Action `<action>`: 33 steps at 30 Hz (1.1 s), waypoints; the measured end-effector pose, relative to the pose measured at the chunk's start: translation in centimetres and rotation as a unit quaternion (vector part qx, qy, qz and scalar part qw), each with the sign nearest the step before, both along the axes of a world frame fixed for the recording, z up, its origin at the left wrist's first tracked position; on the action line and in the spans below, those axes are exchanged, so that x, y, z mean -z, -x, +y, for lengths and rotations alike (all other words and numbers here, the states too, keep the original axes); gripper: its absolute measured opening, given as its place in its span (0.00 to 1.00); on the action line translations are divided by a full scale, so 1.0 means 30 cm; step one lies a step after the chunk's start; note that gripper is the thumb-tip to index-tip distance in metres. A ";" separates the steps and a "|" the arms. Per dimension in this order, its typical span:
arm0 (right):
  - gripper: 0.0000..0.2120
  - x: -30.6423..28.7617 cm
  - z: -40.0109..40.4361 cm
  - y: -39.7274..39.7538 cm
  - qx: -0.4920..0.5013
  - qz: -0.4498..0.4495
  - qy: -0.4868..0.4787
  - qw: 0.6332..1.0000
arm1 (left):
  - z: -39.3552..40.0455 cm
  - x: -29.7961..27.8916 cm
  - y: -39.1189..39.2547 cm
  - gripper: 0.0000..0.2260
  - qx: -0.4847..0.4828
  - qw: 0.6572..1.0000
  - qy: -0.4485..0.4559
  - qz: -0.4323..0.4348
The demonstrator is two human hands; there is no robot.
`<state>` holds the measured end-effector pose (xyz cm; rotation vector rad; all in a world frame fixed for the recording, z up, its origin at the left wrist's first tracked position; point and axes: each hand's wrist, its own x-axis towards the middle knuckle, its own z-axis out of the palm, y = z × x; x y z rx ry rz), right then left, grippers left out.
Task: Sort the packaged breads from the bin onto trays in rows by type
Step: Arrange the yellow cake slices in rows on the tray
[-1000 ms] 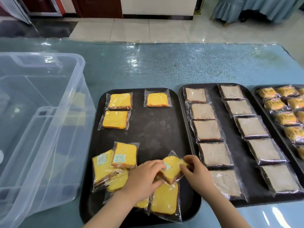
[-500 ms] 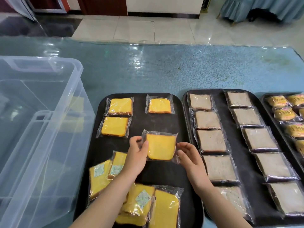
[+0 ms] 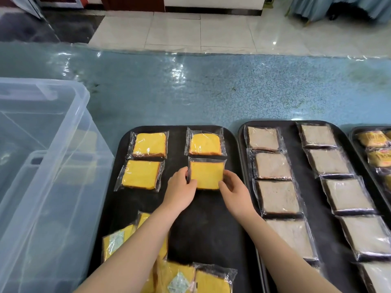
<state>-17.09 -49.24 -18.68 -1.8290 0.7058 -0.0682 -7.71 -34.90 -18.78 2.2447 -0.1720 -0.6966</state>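
A wrapped yellow bread slice (image 3: 207, 174) lies on the left black tray (image 3: 203, 225), just below the yellow slice (image 3: 204, 144) at the top of the right column. My left hand (image 3: 181, 191) pinches its left edge and my right hand (image 3: 234, 192) pinches its lower right corner. Two more yellow slices (image 3: 149, 144) (image 3: 140, 174) form the left column. A loose pile of yellow packs (image 3: 175, 273) sits at the tray's near end, partly hidden by my left forearm.
A clear plastic bin (image 3: 42, 187) stands to the left of the tray. The middle tray (image 3: 313, 208) holds two columns of wrapped brown slices. A third tray (image 3: 357, 134) at the far right carries orange-wrapped buns. Blue table surface (image 3: 190, 92) stretches beyond the trays.
Both hands picked one yellow pack out of the near pile, turned it flat and carried it away from me to the spot under the top right yellow slice.
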 end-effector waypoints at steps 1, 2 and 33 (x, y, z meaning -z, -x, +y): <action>0.16 0.006 -0.005 -0.009 -0.006 0.005 0.018 1.000 | 0.000 0.000 -0.003 0.21 0.003 1.000 0.002 0.005; 0.16 0.009 -0.006 -0.017 -0.013 0.009 0.036 0.999 | 0.000 0.002 -0.003 0.21 0.006 1.000 0.006 0.008; 0.24 -0.093 0.430 0.327 -0.264 0.108 0.040 0.958 | 0.610 -0.102 0.269 0.18 0.019 0.993 -0.065 -0.092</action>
